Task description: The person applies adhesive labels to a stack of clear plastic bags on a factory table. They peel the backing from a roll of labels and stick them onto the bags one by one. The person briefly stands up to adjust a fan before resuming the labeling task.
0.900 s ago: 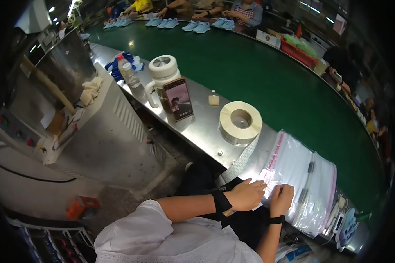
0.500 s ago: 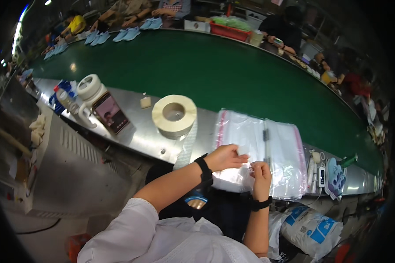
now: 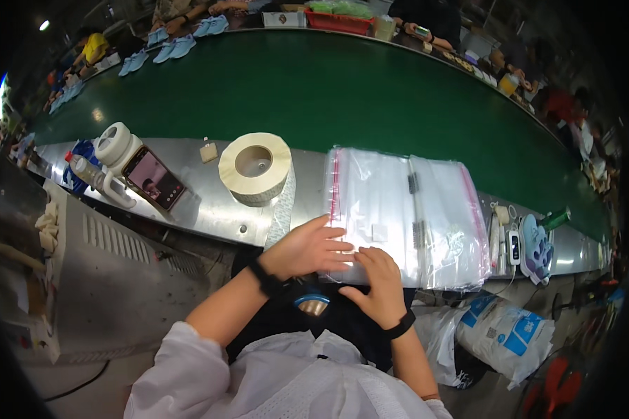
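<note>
Green belt (image 3: 328, 91) fills the background, metal bench (image 3: 199, 209) along its near side. Clear plastic bags (image 3: 370, 192) lie in two stacks on the bench; small white label (image 3: 379, 232) flat on the left stack. Left hand (image 3: 306, 250) over that stack's near-left corner, grip spread, fingers apart. Right hand (image 3: 381, 290) just beside it at the near edge, grip also spread, thumb out. Contact with bags: cannot tell. Label roll (image 3: 254, 186) left of the bags, strip (image 3: 282, 213) running to bench edge; phone (image 3: 152, 178) stands by mug (image 3: 114, 144) farther left.

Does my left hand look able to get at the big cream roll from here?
Likely yes: the left hand looks open and empty, and nothing stands between it and the cream roll.
</note>
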Demonstrator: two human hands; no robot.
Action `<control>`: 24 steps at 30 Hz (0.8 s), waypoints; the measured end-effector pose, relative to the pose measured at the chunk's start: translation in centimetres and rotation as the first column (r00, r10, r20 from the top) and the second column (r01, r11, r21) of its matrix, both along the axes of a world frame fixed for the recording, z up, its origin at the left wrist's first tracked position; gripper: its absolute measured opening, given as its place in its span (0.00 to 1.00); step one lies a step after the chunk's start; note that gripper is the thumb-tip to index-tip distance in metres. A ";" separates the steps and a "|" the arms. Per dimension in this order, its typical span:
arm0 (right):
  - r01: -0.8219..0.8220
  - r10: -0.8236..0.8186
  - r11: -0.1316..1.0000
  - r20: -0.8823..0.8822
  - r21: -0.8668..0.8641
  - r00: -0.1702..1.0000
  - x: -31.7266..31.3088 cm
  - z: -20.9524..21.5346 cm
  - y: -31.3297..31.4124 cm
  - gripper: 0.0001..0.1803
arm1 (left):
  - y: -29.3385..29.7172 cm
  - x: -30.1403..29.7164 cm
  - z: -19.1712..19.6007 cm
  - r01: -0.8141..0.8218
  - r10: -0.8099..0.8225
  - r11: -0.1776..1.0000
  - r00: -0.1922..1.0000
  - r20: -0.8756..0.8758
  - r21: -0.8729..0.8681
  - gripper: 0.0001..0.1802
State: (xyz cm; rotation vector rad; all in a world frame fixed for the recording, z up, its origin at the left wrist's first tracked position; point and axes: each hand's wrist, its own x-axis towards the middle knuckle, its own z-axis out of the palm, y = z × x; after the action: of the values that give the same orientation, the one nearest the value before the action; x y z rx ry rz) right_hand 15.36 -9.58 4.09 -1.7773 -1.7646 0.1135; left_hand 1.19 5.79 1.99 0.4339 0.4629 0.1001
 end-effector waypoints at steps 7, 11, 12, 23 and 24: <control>0.169 -0.152 0.985 -0.295 0.033 0.943 2.1 -3.5 1.4 0.05 | -3.2 -12.8 -2.8 -0.430 0.592 0.780 0.744 -0.310 0.455 0.19; 0.489 -0.322 0.861 -0.895 -0.140 0.310 9.0 -0.7 -0.9 0.06 | -4.3 -12.9 -7.7 -0.242 0.658 0.622 0.677 -0.329 0.745 0.22; 0.575 -0.399 0.801 -0.863 -0.165 0.309 11.0 0.2 -2.1 0.06 | -4.1 -12.8 -10.1 -0.161 0.671 0.504 0.691 -0.268 0.849 0.23; 0.697 -0.721 0.670 -0.002 0.255 0.693 8.3 -1.8 -7.2 0.13 | -6.8 -6.7 -2.5 -0.150 0.283 0.849 0.938 -0.198 0.506 0.11; 0.563 -0.542 0.826 -0.228 0.036 0.809 4.2 -0.6 -5.4 0.12 | -6.7 -6.2 -2.3 -0.149 0.243 0.883 0.956 -0.163 0.445 0.13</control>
State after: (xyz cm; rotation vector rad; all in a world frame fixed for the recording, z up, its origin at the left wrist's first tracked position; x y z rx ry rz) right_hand 19.55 -15.02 3.50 -2.0467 -1.0283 -0.0341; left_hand -5.03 -0.90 -0.30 0.8375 0.7025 0.3613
